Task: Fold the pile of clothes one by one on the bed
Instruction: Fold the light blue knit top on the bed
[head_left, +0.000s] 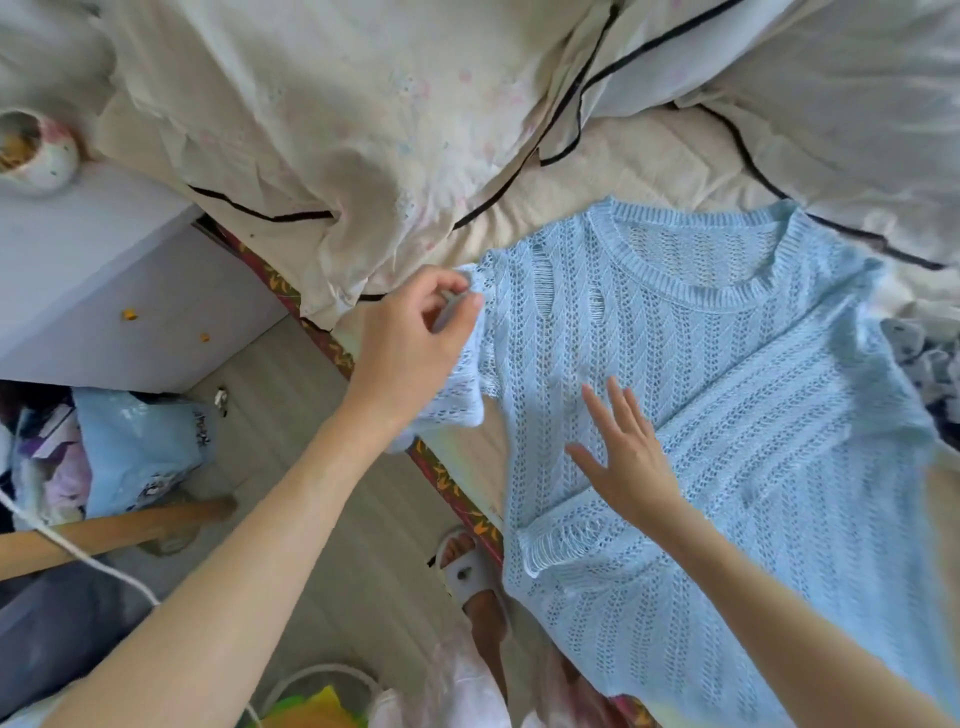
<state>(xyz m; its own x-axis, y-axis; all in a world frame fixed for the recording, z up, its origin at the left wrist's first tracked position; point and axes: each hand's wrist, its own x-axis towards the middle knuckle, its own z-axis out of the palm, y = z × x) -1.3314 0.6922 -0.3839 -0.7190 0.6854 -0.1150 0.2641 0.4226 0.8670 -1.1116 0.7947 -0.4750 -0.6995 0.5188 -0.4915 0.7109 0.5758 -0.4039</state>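
Note:
A light blue open-knit short-sleeved sweater (727, 415) lies spread flat on the bed (639, 161), neckline towards the pillows. My left hand (415, 338) pinches the edge of its left sleeve near the shoulder and lifts it slightly. My right hand (623, 457) lies flat with straight fingers on the sweater's front, pressing it down. A dark patterned garment (930, 364) shows at the right edge, mostly hidden by the sweater.
A cream quilt with black piping (311, 130) is bunched at the head of the bed. A white bedside cabinet (104, 286) carries a small pot (36, 150). Bags and a wooden stick (104, 535) lie on the floor. My slippered foot (467, 566) stands by the bed edge.

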